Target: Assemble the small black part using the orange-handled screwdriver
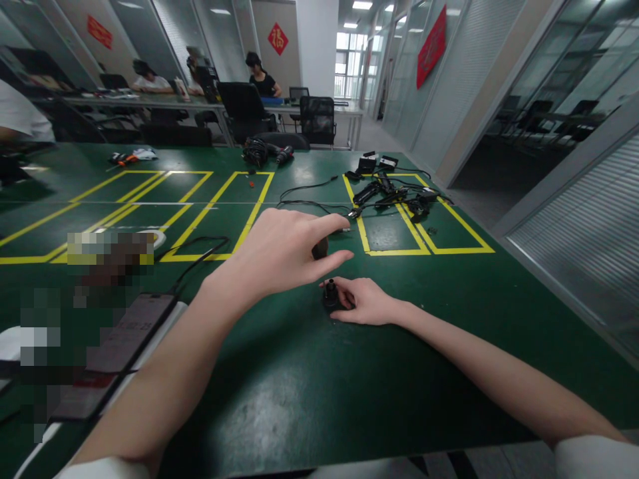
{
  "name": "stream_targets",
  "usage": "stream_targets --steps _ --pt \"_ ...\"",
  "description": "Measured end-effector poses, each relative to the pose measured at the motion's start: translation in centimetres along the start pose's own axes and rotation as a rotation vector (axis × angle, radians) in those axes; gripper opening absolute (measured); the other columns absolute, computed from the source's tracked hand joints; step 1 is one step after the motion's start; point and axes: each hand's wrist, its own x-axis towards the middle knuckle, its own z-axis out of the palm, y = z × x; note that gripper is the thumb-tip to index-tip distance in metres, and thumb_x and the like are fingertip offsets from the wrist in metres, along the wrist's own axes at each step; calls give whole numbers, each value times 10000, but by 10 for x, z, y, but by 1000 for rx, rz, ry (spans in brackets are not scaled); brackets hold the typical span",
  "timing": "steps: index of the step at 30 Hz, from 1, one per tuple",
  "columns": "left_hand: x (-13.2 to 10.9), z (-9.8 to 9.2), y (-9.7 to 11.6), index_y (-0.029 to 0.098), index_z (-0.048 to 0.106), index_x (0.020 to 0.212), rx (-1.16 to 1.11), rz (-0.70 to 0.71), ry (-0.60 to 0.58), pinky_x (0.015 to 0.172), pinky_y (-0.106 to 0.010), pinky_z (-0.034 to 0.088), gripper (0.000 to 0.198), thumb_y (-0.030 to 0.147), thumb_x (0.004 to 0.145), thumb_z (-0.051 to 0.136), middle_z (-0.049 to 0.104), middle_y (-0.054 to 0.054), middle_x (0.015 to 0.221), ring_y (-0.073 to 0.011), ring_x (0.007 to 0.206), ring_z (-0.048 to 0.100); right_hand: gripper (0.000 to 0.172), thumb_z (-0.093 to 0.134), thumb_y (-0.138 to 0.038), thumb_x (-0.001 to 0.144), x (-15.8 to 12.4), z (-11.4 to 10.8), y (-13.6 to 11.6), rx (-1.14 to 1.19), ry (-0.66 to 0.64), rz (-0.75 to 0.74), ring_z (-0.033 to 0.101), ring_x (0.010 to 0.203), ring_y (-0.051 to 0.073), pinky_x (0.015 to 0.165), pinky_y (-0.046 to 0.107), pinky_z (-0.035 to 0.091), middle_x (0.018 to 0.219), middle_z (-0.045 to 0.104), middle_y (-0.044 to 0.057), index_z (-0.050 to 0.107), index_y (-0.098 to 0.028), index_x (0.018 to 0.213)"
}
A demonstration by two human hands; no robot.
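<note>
My left hand (284,249) hovers over the table with its thumb and index finger stretched out and apart. A dark rounded piece (320,249) shows between them, against the curled fingers; most of it is hidden by the hand. Lower and to the right, my right hand (367,301) rests at the tabletop, its fingers closed around a small black part with a narrow round post on top (330,295). That part stands upright on the green table (309,372), below and slightly right of my left hand's thumb.
Black cables and dark devices (394,193) lie in a heap at the back right, among yellow tape outlines. A coiled black cable (255,152) and an orange-and-black item (130,157) sit farther back. A phone (132,332) lies at left. Several people work behind.
</note>
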Motion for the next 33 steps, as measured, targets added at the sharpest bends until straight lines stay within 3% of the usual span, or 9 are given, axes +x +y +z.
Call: stream_targets --steps 3,8,12,16,19,25,33 --pt "0 0 1 242 670 1227 -48 32 -3 631 -254 424 346 354 906 605 739 -12 855 -188 777 696 317 757 -436 821 -1 7 -1 -45 67 37 531 581 124 578 242 277 688 617 -60 596 -196 949" --pt "-1 -1 4 217 644 1256 -99 107 -18 708 -264 481 421 186 850 535 682 -56 1072 -176 851 666 190 668 -375 913 -1 11 1 -21 94 13 528 576 114 601 241 287 681 615 -56 612 -197 949" --pt "-1 2 4 212 638 1254 -77 116 -3 711 -262 490 406 139 888 477 629 -84 1202 -154 838 654 256 605 -445 965 1 9 0 -35 97 30 526 579 119 592 247 271 687 620 -43 604 -196 908" --pt "0 4 4 233 630 1270 -36 96 22 648 -249 453 368 188 938 478 673 -53 1105 -151 795 656 271 553 -450 1001 1 10 -2 -79 95 33 561 610 134 598 255 275 710 645 -28 582 -198 908" --pt "0 3 4 214 653 1232 -42 122 -12 664 -261 451 363 181 898 515 683 -52 1028 -177 835 661 264 519 -447 1018 0 11 -4 -134 92 23 605 644 156 607 264 294 757 681 -7 572 -196 958" --pt "0 4 4 229 666 1216 -41 134 0 670 -257 449 350 166 931 474 661 -65 1154 -149 799 654 317 513 -491 1012 -1 13 -9 -325 59 24 679 727 228 608 295 302 870 737 60 550 -183 1077" --pt "0 3 3 205 682 1178 -57 176 -25 723 -266 467 340 147 893 506 664 -73 1093 -182 896 659 315 507 -491 1014 0 12 -9 -332 47 28 697 751 229 612 295 319 886 745 57 542 -185 1074"
